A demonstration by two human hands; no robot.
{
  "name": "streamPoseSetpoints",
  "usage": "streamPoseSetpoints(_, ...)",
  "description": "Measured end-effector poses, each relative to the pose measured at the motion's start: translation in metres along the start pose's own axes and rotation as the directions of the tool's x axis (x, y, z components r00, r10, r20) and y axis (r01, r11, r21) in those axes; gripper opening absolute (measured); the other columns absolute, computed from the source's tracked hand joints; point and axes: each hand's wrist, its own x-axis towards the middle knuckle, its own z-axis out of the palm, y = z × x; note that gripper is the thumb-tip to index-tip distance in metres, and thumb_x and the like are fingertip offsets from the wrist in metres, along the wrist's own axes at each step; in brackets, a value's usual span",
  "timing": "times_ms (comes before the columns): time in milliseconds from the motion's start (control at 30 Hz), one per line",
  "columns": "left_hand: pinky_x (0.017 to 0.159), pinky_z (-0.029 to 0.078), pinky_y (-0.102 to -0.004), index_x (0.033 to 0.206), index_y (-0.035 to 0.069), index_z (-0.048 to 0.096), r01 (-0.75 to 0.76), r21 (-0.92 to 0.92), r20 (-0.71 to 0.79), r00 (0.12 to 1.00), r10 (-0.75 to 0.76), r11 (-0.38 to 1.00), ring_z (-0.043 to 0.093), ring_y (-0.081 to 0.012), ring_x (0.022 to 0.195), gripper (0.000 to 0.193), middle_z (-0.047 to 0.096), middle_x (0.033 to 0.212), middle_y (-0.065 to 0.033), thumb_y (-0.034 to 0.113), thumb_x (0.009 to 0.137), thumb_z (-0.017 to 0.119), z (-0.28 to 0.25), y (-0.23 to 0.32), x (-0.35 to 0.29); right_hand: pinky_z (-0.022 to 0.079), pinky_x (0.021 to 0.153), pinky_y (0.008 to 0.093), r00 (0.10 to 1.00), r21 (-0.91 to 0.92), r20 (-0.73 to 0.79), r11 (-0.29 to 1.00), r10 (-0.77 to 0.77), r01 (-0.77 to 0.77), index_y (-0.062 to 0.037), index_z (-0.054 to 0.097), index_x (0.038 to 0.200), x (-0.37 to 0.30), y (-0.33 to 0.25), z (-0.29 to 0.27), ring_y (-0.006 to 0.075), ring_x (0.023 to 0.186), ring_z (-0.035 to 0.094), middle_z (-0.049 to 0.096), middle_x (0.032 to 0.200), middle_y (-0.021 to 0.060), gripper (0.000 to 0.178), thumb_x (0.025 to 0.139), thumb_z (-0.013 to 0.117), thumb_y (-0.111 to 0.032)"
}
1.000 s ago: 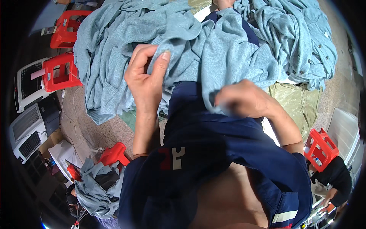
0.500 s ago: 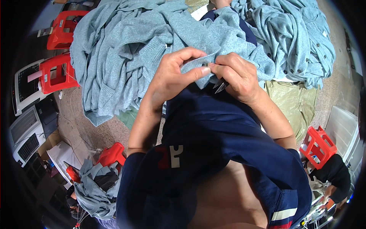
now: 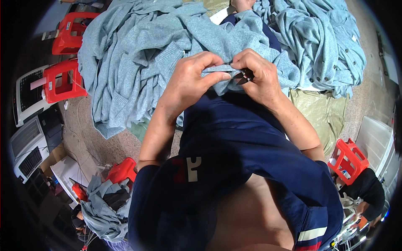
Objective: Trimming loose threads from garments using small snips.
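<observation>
A light blue knit garment [image 3: 251,38] lies over my lap, with one edge drawn up between my hands. My left hand [image 3: 188,79] is closed, thumb and fingers pinching that folded edge. Close by on the right, my right hand [image 3: 264,79] grips a small pair of dark thread snips [image 3: 241,78] in its palm. Its thumb and forefinger also meet at the garment's edge. The snips' blades point left, just under the raised fabric. Whether they touch the cloth I cannot tell.
Heaps of the same knitwear lie ahead at left [image 3: 121,62] and right, the right heap [image 3: 335,46] showing dark buttons. Olive plastic sheeting [image 3: 320,111] lies beneath. Red stools [image 3: 65,81] stand on both sides. A person in black [image 3: 366,192] is at lower right.
My right hand has turned and shifted slightly up and left, so the snips now point more to the left and show more of their dark handle. My left hand keeps its pinch.
</observation>
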Motion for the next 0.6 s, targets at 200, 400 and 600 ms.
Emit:
streamPoseSetpoints(200,0.055,0.046,-0.0351,0.082,-0.001,0.063,-0.161,0.071,-0.017,0.987,0.162,0.984,0.059,-0.0249,0.063,0.016,0.06,0.072,-0.0107,0.01,0.078,0.072,0.003,-0.004,0.006,0.049,0.056,0.0343,0.995,-0.019,-0.096,1.0,-0.016,0.014,-0.0024,0.055,0.085,-0.001,-0.001,0.002,0.0274,0.069,0.063,0.061,0.084,0.0093,0.03,0.061,0.065,0.012)
streamPoseSetpoints(400,0.056,0.045,-0.0377,0.075,0.003,0.062,-0.32,0.516,-0.265,0.822,0.504,0.794,0.057,-0.0285,0.061,0.01,0.056,0.067,-0.0095,0.004,0.072,0.071,0.031,-0.032,0.026,0.052,0.06,0.039,0.992,-0.267,-0.111,0.963,-0.067,0.036,-0.0057,0.056,0.092,0.005,0.011,0.004,0.0303,0.077,0.063,0.056,0.102,0.0094,0.034,0.062,0.067,0.006)
streamPoseSetpoints(600,0.064,0.048,-0.0345,0.09,0.002,0.067,0.069,0.185,-0.086,0.995,-0.054,0.98,0.061,-0.0257,0.067,0.02,0.065,0.079,-0.0109,0.018,0.081,0.075,0.004,-0.078,-0.008,0.05,0.073,0.0312,0.941,-0.159,0.041,0.932,0.336,-0.326,-0.0038,0.064,0.094,-0.034,0.066,-0.033,0.0196,0.083,0.063,0.064,0.089,0.0063,0.022,0.075,0.067,0.005)
